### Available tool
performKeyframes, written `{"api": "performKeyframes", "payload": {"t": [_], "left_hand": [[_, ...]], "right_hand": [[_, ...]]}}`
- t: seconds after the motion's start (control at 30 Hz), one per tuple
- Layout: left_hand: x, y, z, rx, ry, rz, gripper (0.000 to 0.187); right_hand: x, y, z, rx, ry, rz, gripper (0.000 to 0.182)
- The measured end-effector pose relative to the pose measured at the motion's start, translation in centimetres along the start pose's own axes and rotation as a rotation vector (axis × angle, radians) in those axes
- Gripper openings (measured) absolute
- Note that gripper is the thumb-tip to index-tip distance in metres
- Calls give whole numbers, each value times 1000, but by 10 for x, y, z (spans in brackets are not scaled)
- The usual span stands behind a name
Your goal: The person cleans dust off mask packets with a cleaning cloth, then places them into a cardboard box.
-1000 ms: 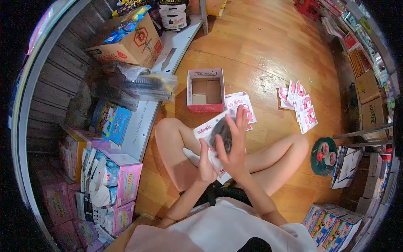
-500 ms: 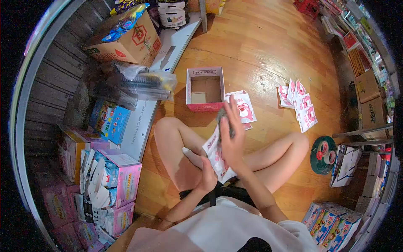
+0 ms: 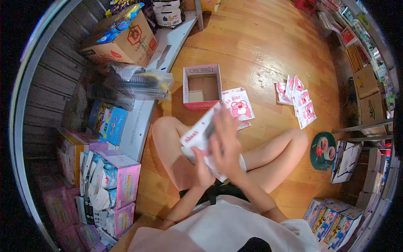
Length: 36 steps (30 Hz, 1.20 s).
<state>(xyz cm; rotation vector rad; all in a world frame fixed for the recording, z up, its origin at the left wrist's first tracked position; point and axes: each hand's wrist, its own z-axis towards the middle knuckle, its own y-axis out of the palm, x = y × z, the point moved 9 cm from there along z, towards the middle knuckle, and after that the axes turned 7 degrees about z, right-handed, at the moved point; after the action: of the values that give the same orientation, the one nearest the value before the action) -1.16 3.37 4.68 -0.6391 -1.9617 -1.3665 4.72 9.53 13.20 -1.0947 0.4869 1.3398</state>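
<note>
The flat white packet with red lettering [image 3: 194, 133] lies tilted between the two hands, above the seated person's crossed legs [image 3: 277, 151]. The left hand [image 3: 204, 173] is closed loosely on its lower part, thumb up along the face that shows and fingers hidden behind. The right hand [image 3: 227, 145] is open, fingers spread and blurred, laid over the packet's right part; whether the palm presses on it cannot be told. A dark grey patch on the packet shows just beside the right fingers.

Beyond the packet, an open pink-and-white cardboard box [image 3: 202, 105] stands on the wooden floor [image 3: 260, 38]. White packets with a pink bear print [image 3: 240, 109] lie just right of the box, near the right fingertips. A second group of bear-print packets [image 3: 306, 110] lies well apart, farther right, and a round green tray [image 3: 316, 162] holding tape rolls [image 3: 329, 153] sits nearer the right knee.
</note>
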Motion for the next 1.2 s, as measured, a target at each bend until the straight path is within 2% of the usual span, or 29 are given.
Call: {"api": "performKeyframes", "payload": {"t": [0.03, 0.07, 0.13, 0.23, 0.33, 0.4, 0.43, 0.5, 0.57, 0.63, 0.73, 0.77, 0.87, 0.9, 1.0, 1.1, 1.17, 1.2], "left_hand": [[4, 0, 3, 3, 5, -21, 70], [8, -1, 6, 6, 7, -39, 70], [19, -6, 12, 4, 13, -63, 70], [30, -2, 17, 28, 89, -164, 69], [35, 1, 21, 106, 122, -300, 67], [37, -12, 25, 160, 117, -311, 66], [41, -6, 29, -62, 94, -396, 66], [31, -20, 24, 69, 2, -326, 70], [34, -20, 21, 134, -8, -204, 69], [38, -14, 21, 114, 52, -333, 67], [42, -13, 23, 85, 98, -405, 64], [42, -14, 25, 89, 103, -399, 64], [41, -21, 30, 85, 93, -389, 64], [40, -24, 32, 83, 85, -387, 64], [21, -38, 38, 24, 38, -376, 62], [1, -73, 40, 305, -33, -21, 61], [9, -85, 33, 411, 69, 338, 63], [18, -85, 26, 461, 123, 514, 65]], "right_hand": [[-9, 19, -19, -153, -30, 41, 50], [-26, 26, -31, -216, -76, 36, 51], [-24, 22, -37, -198, -59, 93, 51], [24, -5, -14, 40, 110, 155, 50], [40, -5, -5, 58, 179, 229, 50], [5, 5, -16, 5, 23, 133, 52], [-11, 18, -28, -77, -23, 121, 53], [-28, 29, -44, -172, -103, 102, 53], [-13, 14, -32, -39, -61, 69, 52], [9, -7, -14, 117, -7, 73, 48], [59, -9, -6, 240, 205, 333, 46], [62, -4, -10, 223, 231, 361, 46], [90, 18, -41, 211, 535, 811, 45], [94, 26, -53, 306, 725, 1189, 41], [105, 24, -67, 203, 910, 1239, 38], [116, -3, -64, 218, 866, 955, 36], [122, -25, -61, 272, 804, 769, 36], [113, -36, -54, 274, 686, 649, 38]]}}
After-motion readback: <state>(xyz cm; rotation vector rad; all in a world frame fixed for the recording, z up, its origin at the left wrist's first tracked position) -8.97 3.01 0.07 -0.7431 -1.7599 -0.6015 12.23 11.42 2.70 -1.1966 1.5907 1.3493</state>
